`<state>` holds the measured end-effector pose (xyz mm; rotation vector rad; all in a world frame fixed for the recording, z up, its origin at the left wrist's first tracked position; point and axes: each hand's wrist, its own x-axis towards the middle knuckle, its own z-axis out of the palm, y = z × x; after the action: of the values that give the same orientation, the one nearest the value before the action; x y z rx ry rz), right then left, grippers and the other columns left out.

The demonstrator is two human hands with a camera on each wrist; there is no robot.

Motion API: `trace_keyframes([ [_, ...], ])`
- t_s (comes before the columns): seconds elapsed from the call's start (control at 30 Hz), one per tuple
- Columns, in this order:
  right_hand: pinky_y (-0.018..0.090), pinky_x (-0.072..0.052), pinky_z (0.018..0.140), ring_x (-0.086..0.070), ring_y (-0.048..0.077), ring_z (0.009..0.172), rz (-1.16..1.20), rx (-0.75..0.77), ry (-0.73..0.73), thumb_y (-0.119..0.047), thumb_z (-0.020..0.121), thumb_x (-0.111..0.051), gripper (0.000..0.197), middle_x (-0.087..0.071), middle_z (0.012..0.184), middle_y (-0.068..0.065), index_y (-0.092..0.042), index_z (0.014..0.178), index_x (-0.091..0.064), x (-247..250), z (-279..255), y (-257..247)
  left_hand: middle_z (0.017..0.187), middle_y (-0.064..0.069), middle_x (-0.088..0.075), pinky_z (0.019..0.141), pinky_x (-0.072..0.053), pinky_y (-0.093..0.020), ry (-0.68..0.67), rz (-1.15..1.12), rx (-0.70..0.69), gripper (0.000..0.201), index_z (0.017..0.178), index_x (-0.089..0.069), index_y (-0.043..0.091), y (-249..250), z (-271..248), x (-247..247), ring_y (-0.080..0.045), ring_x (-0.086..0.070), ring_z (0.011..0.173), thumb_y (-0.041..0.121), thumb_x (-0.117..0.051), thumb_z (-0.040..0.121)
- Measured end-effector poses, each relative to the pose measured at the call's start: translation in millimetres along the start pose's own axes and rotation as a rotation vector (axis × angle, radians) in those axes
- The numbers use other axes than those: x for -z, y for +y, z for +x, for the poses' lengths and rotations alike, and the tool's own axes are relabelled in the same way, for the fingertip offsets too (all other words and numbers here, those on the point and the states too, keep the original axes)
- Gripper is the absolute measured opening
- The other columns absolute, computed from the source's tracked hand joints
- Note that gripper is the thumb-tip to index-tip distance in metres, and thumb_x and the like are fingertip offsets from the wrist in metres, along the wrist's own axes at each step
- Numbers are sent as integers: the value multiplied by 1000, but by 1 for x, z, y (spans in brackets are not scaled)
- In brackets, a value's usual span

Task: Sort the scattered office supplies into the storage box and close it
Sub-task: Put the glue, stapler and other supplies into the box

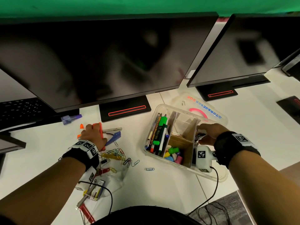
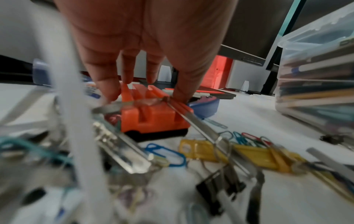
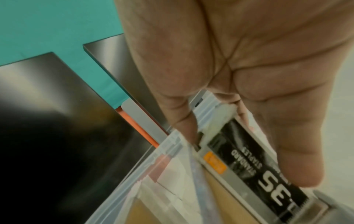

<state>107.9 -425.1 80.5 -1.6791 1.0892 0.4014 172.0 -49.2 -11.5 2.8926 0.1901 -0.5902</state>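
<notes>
The clear storage box point(image 1: 163, 105) stands open on the white desk, with pens, markers and erasers in its left and middle compartments. Over its right-hand compartment my right hand point(image 1: 206, 133) pinches a black box of staples point(image 3: 268, 174) between thumb and fingers, just inside the box rim point(image 3: 162, 151). To the left, my left hand point(image 2: 147, 94) grips an orange stapler-like tool point(image 2: 155, 116) with a black base by its sides; it lies on the desk point(image 1: 101, 135). The box's lid point(image 1: 211, 111), lettered "STORAGE BOX", lies behind the box.
Coloured paper clips point(image 1: 120, 153), yellow key tags point(image 2: 197, 150), a black binder clip point(image 2: 220, 186), a blue stapler point(image 1: 116, 137), a glue stick point(image 1: 82, 127) and a purple item point(image 1: 69, 119) lie scattered at left. Two monitors point(image 1: 97, 62) overhang the desk's back; a keyboard point(image 1: 19, 109) sits far left.
</notes>
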Motion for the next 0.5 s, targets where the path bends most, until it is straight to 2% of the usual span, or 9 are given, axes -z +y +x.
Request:
trace_keyframes([
  [0.1, 43, -54, 81, -60, 31, 73, -120, 22, 81, -35, 81, -69, 32, -61, 83, 14, -10, 96, -56, 3, -4, -6, 122, -16, -43, 86, -49, -42, 0, -71, 9, 66, 127, -38, 14, 2, -1, 1, -36, -55, 103, 26, -72, 71],
  [0.2, 40, -55, 73, -62, 32, 80, -212, 50, 139, -46, 81, -66, 53, -59, 92, 15, -7, 113, -51, 6, -10, -14, 135, -16, -34, 94, -46, -43, -24, -114, 34, 84, 138, -27, 15, 1, -3, 5, -38, -51, 114, 21, -76, 70],
  [0.27, 42, -56, 77, -64, 35, 89, -317, 74, 160, -47, 84, -61, 57, -58, 106, 15, -7, 123, -47, 7, -20, -22, 143, -16, -27, 98, -44, -46, -19, -190, 62, 92, 142, -21, 18, -3, -4, 10, -41, -47, 120, 20, -76, 68],
  [0.33, 43, -56, 82, -63, 35, 95, -455, 143, 207, -44, 86, -59, 56, -59, 110, 15, -5, 125, -48, 7, -30, -30, 145, -15, -26, 99, -45, -47, 34, -279, 62, 93, 143, -19, 22, -5, -7, 18, -41, -46, 121, 19, -74, 68],
  [0.4, 45, -55, 85, -64, 33, 95, -546, 263, 225, -38, 87, -60, 45, -62, 104, 16, -3, 115, -55, 4, -40, -38, 144, -13, -27, 99, -45, -48, 107, -351, -11, 93, 143, -18, 25, 0, -14, 28, -40, -46, 121, 18, -74, 68],
  [0.47, 43, -56, 82, -64, 31, 91, -516, 386, 126, -32, 88, -60, 28, -63, 99, 13, -6, 99, -60, -6, -53, -44, 144, -11, -27, 99, -45, -48, 169, -426, -109, 96, 143, -17, 27, 12, -25, 38, -37, -47, 121, 13, -75, 67],
  [0.5, 39, -56, 76, -65, 28, 88, -469, 430, 44, -30, 89, -60, 22, -63, 97, 9, -10, 97, -60, -13, -59, -46, 144, -10, -29, 100, -46, -46, 194, -475, -163, 98, 144, -17, 27, 21, -33, 43, -34, -48, 120, 11, -75, 67],
])
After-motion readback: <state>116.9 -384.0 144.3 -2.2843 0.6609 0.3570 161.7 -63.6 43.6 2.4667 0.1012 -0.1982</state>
